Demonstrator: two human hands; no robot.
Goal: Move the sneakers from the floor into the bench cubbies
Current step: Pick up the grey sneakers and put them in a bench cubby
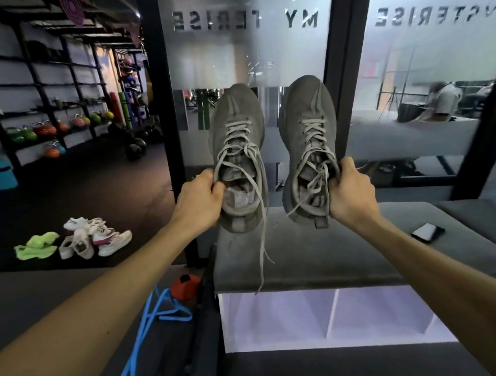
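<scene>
Holding a grey pair up in front of the glass, the person has one sneaker in each hand: the left hand (199, 201) pinches the collar of the left sneaker (238, 147), thumb inside the opening, and the right hand (351, 189) has its fingers (345, 163) curled round the collar of the right sneaker (308, 142); both shoes hang toe-away above the padded counter (319, 259), clear of it, so neither is yet stowed; the white cubbies (332, 314) open below the counter's front edge, split by a divider (333, 314); the step in hand, as I judge it, is lowering the pair and sliding each into a cubby; to do it well, bring the hands down and towards the body first, tip the toes forward and level, then push in toe-first, one shoe either side of the divider or both in one bay if they fit; a long loose lace (262, 245) trails from the left sneaker and could snag on the counter edge, so tuck it in; more sneakers (95, 239) and a green pair (36, 246) wait on the floor to the left; a phone (427, 232) lies on the counter.
</scene>
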